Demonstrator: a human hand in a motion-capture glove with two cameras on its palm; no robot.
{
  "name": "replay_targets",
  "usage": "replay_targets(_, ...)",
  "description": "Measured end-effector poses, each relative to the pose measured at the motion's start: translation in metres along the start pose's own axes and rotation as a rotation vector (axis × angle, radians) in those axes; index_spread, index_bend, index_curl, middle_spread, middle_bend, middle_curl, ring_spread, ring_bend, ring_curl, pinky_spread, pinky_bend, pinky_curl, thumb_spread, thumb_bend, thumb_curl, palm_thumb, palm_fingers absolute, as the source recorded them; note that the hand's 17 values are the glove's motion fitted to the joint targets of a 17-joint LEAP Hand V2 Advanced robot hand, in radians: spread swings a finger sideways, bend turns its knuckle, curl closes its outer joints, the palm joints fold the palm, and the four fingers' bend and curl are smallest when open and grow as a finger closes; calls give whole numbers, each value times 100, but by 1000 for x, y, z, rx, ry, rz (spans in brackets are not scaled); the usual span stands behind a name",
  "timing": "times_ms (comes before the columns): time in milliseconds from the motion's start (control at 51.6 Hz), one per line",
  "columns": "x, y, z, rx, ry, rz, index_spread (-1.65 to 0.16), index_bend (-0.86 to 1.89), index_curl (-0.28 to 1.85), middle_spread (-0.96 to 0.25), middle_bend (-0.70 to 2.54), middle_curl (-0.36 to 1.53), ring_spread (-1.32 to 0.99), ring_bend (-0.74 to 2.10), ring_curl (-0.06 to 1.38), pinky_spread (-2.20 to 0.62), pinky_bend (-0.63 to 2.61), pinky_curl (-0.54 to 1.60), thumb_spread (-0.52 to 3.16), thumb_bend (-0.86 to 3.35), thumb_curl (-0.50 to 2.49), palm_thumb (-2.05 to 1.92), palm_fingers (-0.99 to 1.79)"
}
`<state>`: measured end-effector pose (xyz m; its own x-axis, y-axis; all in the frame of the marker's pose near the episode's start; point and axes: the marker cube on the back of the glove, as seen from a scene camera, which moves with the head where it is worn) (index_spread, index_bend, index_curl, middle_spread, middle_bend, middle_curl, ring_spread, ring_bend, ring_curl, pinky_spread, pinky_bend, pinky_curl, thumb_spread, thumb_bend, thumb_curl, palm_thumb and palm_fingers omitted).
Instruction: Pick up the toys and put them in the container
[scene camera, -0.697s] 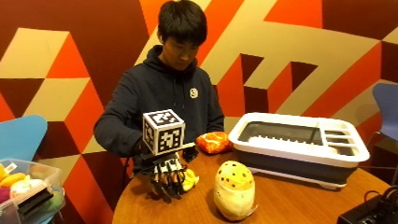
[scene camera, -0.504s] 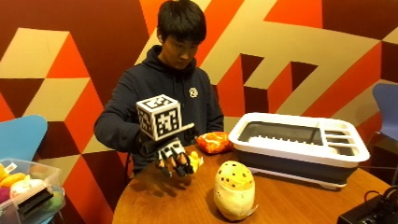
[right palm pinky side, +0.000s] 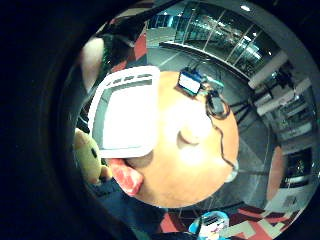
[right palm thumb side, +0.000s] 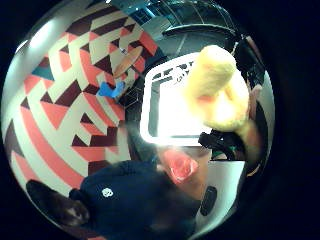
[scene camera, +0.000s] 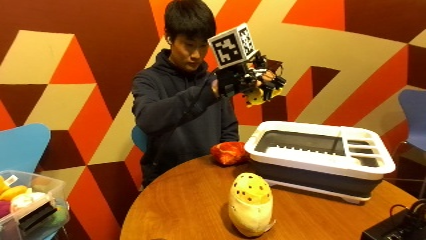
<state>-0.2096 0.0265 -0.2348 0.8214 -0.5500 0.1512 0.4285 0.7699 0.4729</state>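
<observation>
At upper centre of the outside view, your gloved right hand (scene camera: 249, 80) is raised to head height, forearm angled upward, well above the table. Its fingers are curled round a small yellow plush toy (scene camera: 256, 96), which shows beneath the glove; the thumb-side palm view shows this toy (right palm thumb side: 217, 87) close against the palm. Your other hand is not clearly visible.

At right of centre, the white-rimmed grey container (scene camera: 319, 155) sits on the round wooden table (scene camera: 180, 205), its compartments showing no toys. A red toy (scene camera: 228, 152) lies on the table just beside the container's left end. A yellow spotted plush toy (scene camera: 249, 204) stands at lower centre, apart from the container.

At lower left, a clear bin (scene camera: 30, 207) holding assorted toys stands off the table, with a blue chair (scene camera: 20, 147) behind it. The wall carries orange, brown and cream geometric panels.
</observation>
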Motion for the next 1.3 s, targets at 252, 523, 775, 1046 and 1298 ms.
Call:
replay_targets(252,-24,-33,69,-53,-18,-10,-12,111,55,-28,69,37,-29,23,7,-8,37,27,93,33,52,61,39)
replay_targets(523,-11,-23,108,-314,-42,7,-15,78,52,-17,38,34,-21,33,15,-4,62,38,113,13,45,34,-7)
replay_targets(775,-14,81,62,-353,75,-82,-16,10,32,-4,26,33,-10,38,18,-2,72,39,121,-1,37,19,-9)
replay_targets(1046,-16,154,130,-467,76,-59,-12,12,26,-4,41,39,-12,66,26,-7,72,37,125,-2,33,13,18)
replay_targets(1298,-28,179,211,-484,226,-118,-11,9,26,-3,39,40,-11,74,29,-6,87,41,122,-2,32,8,14)
